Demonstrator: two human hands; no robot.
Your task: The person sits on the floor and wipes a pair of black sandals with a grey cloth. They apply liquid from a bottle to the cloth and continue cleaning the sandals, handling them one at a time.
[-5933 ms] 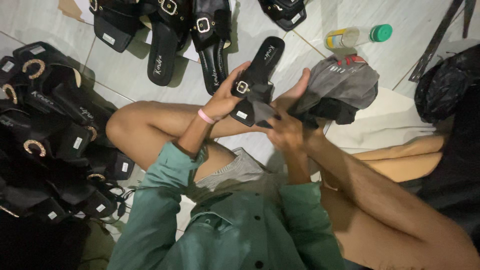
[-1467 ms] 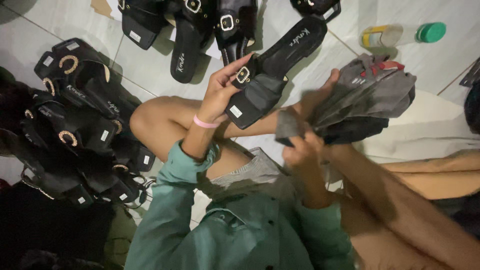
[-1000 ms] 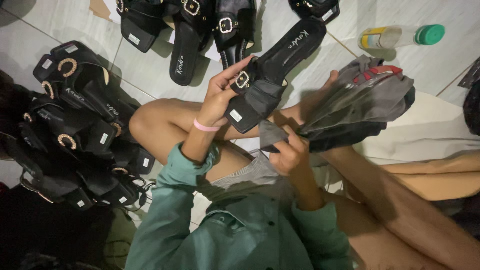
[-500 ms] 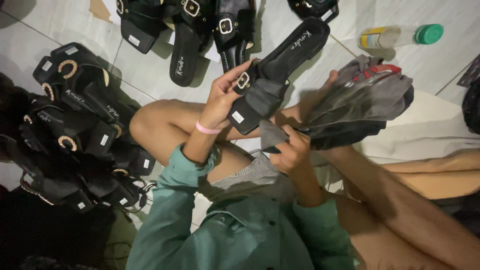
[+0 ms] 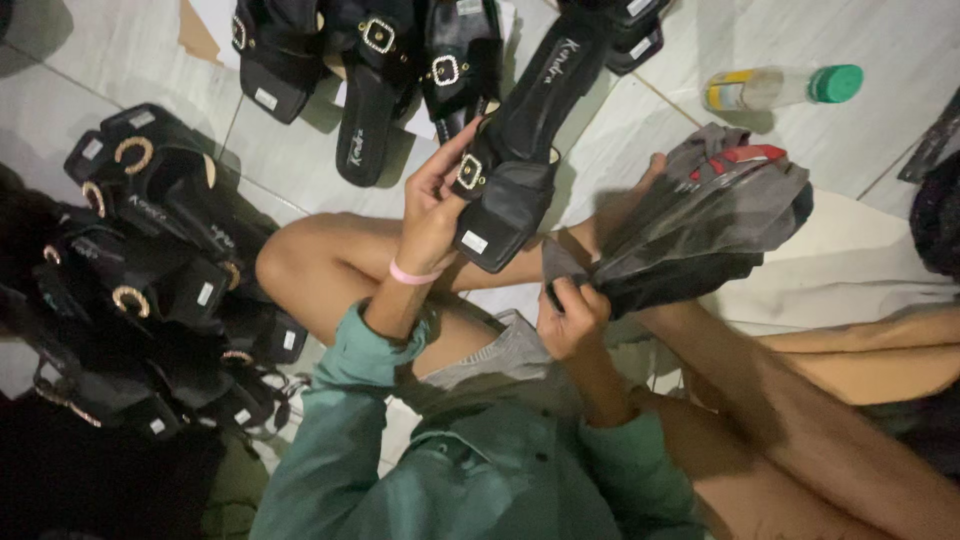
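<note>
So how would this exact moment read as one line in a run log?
left hand: holds black sandal by buckle strap | right hand: grips grey plastic bag | floor: more black sandals, bottle

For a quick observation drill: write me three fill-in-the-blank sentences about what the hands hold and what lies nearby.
1. The left hand holds a black sandal with a ____ buckle.
2. The right hand grips a ____ cloth.
3. The bottle lying on the tiled floor has a ____ cap.

Missing words: square; grey; green
</note>
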